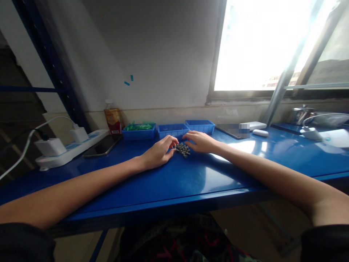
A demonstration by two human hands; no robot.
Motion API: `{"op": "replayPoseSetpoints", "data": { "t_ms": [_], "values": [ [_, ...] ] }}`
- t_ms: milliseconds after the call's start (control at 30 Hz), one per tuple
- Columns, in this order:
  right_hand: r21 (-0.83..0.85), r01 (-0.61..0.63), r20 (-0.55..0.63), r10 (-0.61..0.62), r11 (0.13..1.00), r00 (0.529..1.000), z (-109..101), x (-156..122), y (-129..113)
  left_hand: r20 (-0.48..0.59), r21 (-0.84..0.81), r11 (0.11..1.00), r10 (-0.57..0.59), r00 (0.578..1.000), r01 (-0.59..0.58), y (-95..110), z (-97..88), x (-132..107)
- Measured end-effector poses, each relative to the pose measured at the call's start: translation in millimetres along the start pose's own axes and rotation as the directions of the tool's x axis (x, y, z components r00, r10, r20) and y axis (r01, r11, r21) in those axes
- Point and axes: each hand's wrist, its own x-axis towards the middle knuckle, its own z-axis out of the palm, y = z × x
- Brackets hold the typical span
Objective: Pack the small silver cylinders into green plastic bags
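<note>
A small pile of grey metal screws [183, 149] lies on the blue table between my two hands. My left hand [159, 152] rests at the pile's left side. Its fingers curve towards the screws, with the thumb apart from the index finger. From the right, my right hand [200, 141] reaches in with bent fingers at the pile's edge and the thumb beside the screws. I see no screw lifted in either hand, though some fingertips are partly hidden. Just behind the hands stands a blue bin [173, 130]; its contents are hard to make out.
Another blue bin [139, 131] holds green pieces; a third blue bin [200, 126] stands to its right. At left are a drink bottle [112, 116], a phone [103, 145] and a power strip [73, 149]. A dark flat device [229, 131] and a white case [260, 133] lie at right.
</note>
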Motion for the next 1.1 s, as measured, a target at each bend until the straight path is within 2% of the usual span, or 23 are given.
{"op": "replayPoseSetpoints", "data": {
  "t_ms": [67,200,367,500,700,800,1100],
  "values": [
    [0.025,0.086,-0.065,-0.084,0.996,0.994,-5,0,-11,-0.012,-0.021,1.0,0.01,1.0,-0.011,-1,1.4,-1],
    [0.048,0.198,-0.077,-0.194,0.979,0.978,-7,-1,-28,-0.038,-0.099,0.995,0.011,0.999,-0.015,-7,5.2,-1],
    [0.106,0.202,-0.143,-0.186,0.974,0.972,-4,-4,-32,-0.037,-0.166,0.986,0.007,0.999,-0.013,-8,6.0,-1],
    [0.08,0.226,-0.177,-0.209,0.971,0.962,-4,-4,-33,-0.021,-0.2,0.979,0.044,0.999,-0.047,-5,4.3,-1],
    [0.003,0.219,-0.161,-0.216,0.976,0.963,0,-1,-34,0.048,-0.264,0.96,0.109,0.993,-0.093,0,0.9,0],
    [0.007,0.222,-0.138,-0.219,0.975,0.966,2,0,-32,0.073,-0.274,0.959,0.094,0.993,-0.07,1,-0.1,0],
    [0.055,0.201,-0.023,-0.2,0.978,0.98,3,0,-28,0.126,-0.08,0.996,-0.019,0.992,0.029,10,-7.0,0]
  ]
}}
